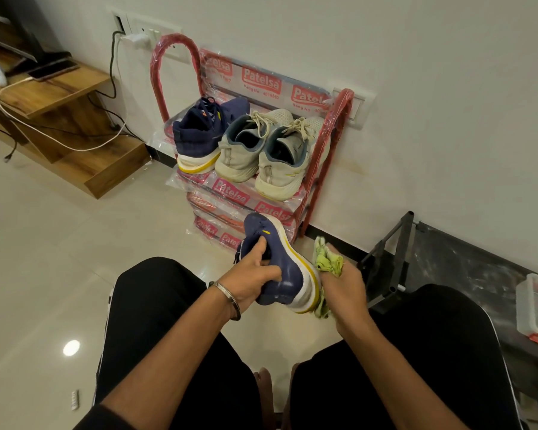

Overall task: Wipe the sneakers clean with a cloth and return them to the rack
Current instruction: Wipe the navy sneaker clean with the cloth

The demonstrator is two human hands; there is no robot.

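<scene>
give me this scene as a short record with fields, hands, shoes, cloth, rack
left hand: left hand grips the navy sneaker at its collar
right hand: right hand presses the green cloth against that sneaker's sole side
rack: red shoe rack, still in printed plastic wrap, against the wall
top shelf: other navy sneaker and a pair of off-white sneakers

Both forearms reach forward toward 12 o'clock from between raised knees. Left hand (pixel 255 274) curled round navy sneaker (pixel 280 262), thumb in collar, bangle on wrist. Right hand (pixel 345 283) at its 3 o'clock, fingers bunched on green cloth (pixel 328 262) against sole.
</scene>
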